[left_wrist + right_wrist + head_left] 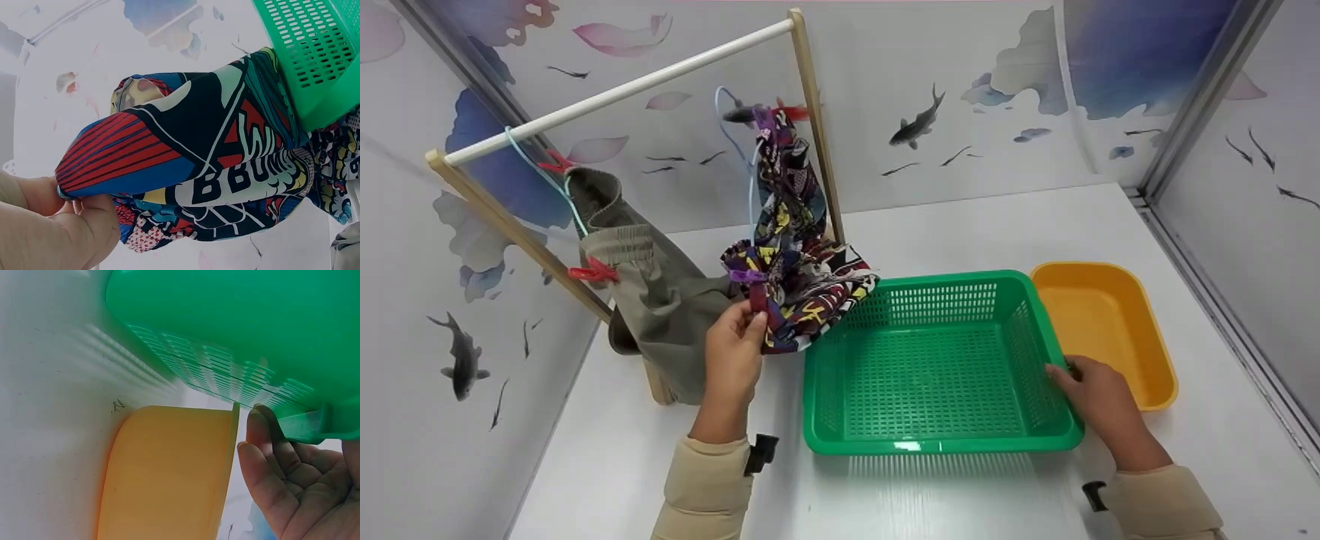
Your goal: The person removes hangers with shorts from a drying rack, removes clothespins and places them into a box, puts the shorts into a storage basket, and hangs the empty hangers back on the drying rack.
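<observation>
Two garments were within your reach by the green basket (934, 382). Well left of it, grey-green trousers (660, 300) hung on the wooden rack (619, 92), with red clips (594, 270) at the waist. Nearer, by the basket's left back corner, was the patterned cloth (825, 300) on a blue hanger (751, 196), whose hook appeared below the rack's rod, not on it. Your left hand (735, 349) pinched the cloth's edge between thumb and fingers, just below a purple clip (748, 276). Your right hand (1102, 390) gripped the basket's right rim, thumb to the inside and fingers curled under the outside. Right of the basket, just beside it, sat the orange tub (1095, 315).

You seemed to be handling the cloth at its clipped edge; whether it was being fastened or freed could not be told. The next move likely called for a firm left pinch and a steady basket.
</observation>
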Available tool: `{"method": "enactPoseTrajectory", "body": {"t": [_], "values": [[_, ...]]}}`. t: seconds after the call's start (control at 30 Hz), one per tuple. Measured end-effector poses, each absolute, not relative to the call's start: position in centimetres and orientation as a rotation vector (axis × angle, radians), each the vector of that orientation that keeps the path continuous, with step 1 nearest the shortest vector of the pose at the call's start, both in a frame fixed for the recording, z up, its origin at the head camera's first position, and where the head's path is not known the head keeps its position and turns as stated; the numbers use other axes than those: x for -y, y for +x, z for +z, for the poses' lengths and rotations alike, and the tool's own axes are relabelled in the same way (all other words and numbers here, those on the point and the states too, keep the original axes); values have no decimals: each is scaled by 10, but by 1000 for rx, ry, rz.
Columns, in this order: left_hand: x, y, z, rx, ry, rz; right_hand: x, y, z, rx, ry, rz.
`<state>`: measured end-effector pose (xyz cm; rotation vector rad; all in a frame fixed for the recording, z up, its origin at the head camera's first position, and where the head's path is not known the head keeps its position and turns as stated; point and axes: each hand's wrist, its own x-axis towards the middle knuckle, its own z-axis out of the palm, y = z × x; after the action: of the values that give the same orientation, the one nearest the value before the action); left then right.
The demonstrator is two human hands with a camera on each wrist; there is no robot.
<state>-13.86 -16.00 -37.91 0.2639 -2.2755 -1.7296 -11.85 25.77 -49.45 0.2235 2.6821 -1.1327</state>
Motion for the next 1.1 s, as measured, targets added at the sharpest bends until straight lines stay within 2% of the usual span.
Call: {"method": "enactPoseTrajectory", "body": {"t": [0.57,1.1], "values": [[173,-129,-383,2322,381,-1498,-258,-121,-494,-2649,248,-1113],[181,-122,-376,2339,367,-1423,-251,-122,-492,-2743,295,-1052]]}}
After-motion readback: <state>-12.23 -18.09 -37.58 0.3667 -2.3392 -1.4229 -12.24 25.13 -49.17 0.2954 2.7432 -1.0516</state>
